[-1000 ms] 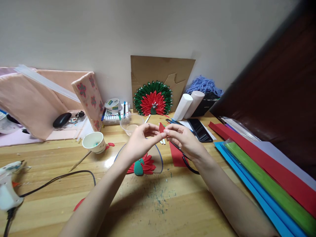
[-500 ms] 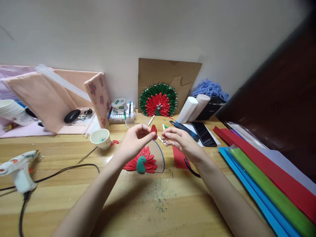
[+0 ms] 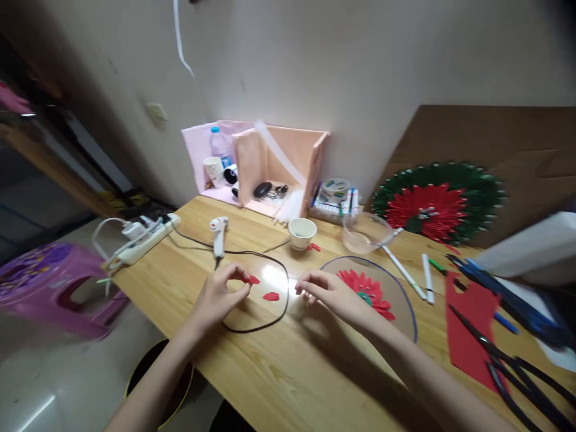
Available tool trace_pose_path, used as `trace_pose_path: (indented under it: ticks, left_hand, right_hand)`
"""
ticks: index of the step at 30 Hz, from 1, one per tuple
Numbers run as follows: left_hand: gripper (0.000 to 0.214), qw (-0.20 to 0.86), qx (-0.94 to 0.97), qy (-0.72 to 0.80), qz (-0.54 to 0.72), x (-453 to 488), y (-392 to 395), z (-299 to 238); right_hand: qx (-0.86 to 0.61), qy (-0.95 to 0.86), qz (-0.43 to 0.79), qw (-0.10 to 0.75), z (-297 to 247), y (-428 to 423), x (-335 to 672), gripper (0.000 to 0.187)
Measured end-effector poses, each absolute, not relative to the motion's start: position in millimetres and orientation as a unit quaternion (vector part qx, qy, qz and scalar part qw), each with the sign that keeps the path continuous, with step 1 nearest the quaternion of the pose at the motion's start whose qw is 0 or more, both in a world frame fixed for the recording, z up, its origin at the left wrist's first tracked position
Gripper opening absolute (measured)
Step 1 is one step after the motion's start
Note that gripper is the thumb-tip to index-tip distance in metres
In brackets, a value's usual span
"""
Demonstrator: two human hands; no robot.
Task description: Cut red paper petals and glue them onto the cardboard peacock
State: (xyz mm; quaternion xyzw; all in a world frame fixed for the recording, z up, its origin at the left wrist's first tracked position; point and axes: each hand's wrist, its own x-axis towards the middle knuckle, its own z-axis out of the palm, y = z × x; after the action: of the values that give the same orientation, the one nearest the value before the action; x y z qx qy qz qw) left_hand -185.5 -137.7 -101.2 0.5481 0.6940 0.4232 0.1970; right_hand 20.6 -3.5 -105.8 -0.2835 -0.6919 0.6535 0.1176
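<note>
My left hand (image 3: 220,297) is closed, pinching a small red paper petal (image 3: 253,279) between thumb and fingers. Another red petal (image 3: 270,296) lies on the table just beside it. My right hand (image 3: 330,294) hovers to the right, fingers loosely curled and apart, with nothing seen in them. Partly behind that hand and forearm is a round cardboard piece (image 3: 402,303) with a blue rim, bearing layered red petals (image 3: 380,300) and a green shape. A white glue gun (image 3: 218,237) stands beyond my left hand, its black cord looping around the loose petal.
A paper cup (image 3: 302,233) and a clear plastic bowl (image 3: 366,234) stand further back. Scissors (image 3: 499,354) lie over red paper (image 3: 470,318) at right, near markers (image 3: 405,273). A power strip (image 3: 144,240) sits at the left table edge, beside a purple stool (image 3: 76,288).
The view has swung left, bringing the power strip and stool into sight. My hands have moved left from above the cardboard piece and stand further apart; the left still holds a red petal.
</note>
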Motion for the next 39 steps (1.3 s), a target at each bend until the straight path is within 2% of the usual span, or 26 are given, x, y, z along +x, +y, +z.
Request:
trace_pose_path:
  ticks: [3, 7, 13, 15, 17, 19, 21, 26, 28, 31, 39]
  left_hand:
    - [0.009, 0.080, 0.581, 0.731, 0.349, -212, -168, -107]
    - [0.006, -0.007, 0.558, 0.757, 0.340, -242, -185, -116]
    - [0.010, -0.026, 0.510, 0.760, 0.402, -265, -188, -132]
    - [0.010, -0.028, 0.498, 0.758, 0.421, -267, -187, -135]
    - [0.011, -0.027, 0.486, 0.756, 0.438, -266, -186, -138]
    - [0.011, -0.022, 0.465, 0.756, 0.459, -266, -184, -139]
    - [0.010, -0.005, 0.426, 0.760, 0.491, -266, -182, -142]
    - [0.013, 0.016, 0.328, 0.766, 0.553, -272, -175, -155]
    - [0.014, 0.020, 0.303, 0.764, 0.569, -276, -174, -161]
    - [0.017, 0.034, 0.266, 0.756, 0.597, -282, -173, -169]
    - [0.020, 0.063, 0.218, 0.733, 0.641, -287, -171, -175]
  right_hand:
    - [-0.251, -0.743, 0.603, 0.148, -119, -7, -45, 0.020]
    - [-0.270, -0.766, 0.545, 0.209, -134, -12, -128, 0.019]
    - [-0.350, -0.782, 0.458, 0.237, -146, -22, -205, 0.051]
    - [-0.371, -0.784, 0.441, 0.231, -149, -25, -220, 0.050]
    - [-0.378, -0.789, 0.430, 0.223, -153, -26, -230, 0.037]
    - [-0.372, -0.793, 0.430, 0.220, -155, -25, -235, 0.023]
    - [-0.357, -0.792, 0.441, 0.224, -154, -24, -234, 0.017]
    - [-0.305, -0.774, 0.492, 0.257, -149, -28, -199, 0.036]
    - [-0.260, -0.727, 0.576, 0.268, -150, -36, -177, 0.042]
    - [-0.229, -0.695, 0.629, 0.262, -156, -49, -148, 0.040]
    - [-0.213, -0.730, 0.624, 0.181, -170, -62, -133, 0.036]
